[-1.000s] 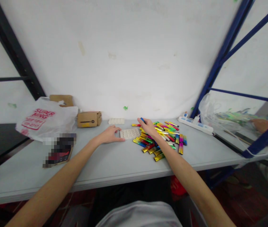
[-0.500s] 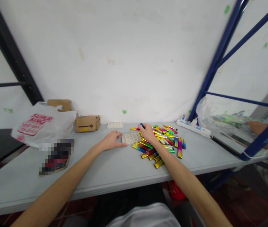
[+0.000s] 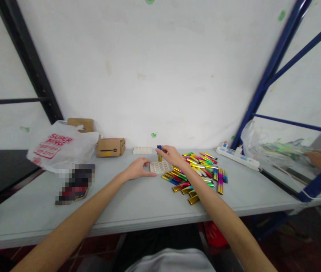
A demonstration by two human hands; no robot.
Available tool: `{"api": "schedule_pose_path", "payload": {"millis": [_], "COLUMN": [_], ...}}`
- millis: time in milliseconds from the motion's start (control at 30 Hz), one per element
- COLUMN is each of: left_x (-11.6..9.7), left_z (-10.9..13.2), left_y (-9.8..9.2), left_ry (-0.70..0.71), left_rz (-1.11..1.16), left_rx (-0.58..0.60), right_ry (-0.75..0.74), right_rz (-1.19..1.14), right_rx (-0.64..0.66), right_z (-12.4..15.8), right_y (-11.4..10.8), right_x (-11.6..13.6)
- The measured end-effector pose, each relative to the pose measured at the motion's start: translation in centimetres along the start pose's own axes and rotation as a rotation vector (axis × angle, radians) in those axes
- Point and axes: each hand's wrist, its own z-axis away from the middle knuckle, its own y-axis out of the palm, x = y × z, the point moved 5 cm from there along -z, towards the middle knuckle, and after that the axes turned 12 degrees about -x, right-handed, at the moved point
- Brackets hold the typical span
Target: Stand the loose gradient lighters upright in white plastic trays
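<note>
My left hand [image 3: 137, 168] has its thumb and fingers around the left end of a white tray [image 3: 160, 167] with rows of small pockets, which rests on the table. Between the thumb and fingers of my right hand [image 3: 172, 155], a shiny blue and gold lighter [image 3: 159, 153] is held upright just above the tray's far edge. A loose pile of shiny lighters [image 3: 202, 170] in gold, red, green, blue and purple lies to the right, partly hidden by my right forearm. Behind the tray, near the wall, lies a second white tray [image 3: 142, 150].
On the left are a white plastic bag [image 3: 61, 147], a small cardboard box [image 3: 110, 147] and a blurred-out dark item [image 3: 76, 185]. A power strip [image 3: 238, 158] lies at the right, before a blue metal post [image 3: 265, 83]. Another person's hand [image 3: 319, 160] shows at the far right.
My right hand has moved left from the pile's edge to the tray, turning the lighter upright. My left hand still holds the tray. The whole view has shifted slightly.
</note>
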Motion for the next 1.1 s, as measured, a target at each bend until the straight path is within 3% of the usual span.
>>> {"api": "schedule_pose_path", "payload": {"millis": [133,300,467,667,800,967,1100], "left_x": [0.0,0.2,0.6,0.1,0.1,0.4,0.2], "left_z": [0.1,0.0,-0.2,-0.3,-0.1,0.0,0.0], "left_y": [0.0,0.1,0.2,0.1,-0.1,-0.1,-0.1], "left_ry": [-0.018,-0.020,-0.041,-0.009,-0.033,-0.058,-0.015], "left_rz": [0.006,-0.011,0.026,0.007,0.018,-0.008,0.001], "left_rx": [-0.009,0.003,0.001,0.032,0.020,0.015,0.041], "right_ry": [-0.030,-0.068,-0.023,-0.035,-0.088,-0.045,-0.060], "right_rz": [0.074,0.101,0.070,-0.038,0.038,0.222,0.316], "right_rx": [0.121,0.268,0.212,0.306,0.311,0.273,0.245], "right_z": [-1.0,0.5,0.8,0.9,0.7,0.5,0.5], "right_y": [2.5,4.2,3.3,4.4,5.1,5.9,4.1], "right_x": [0.6,-0.3,-1.3,-1.2,-0.9,-0.5,0.3]}}
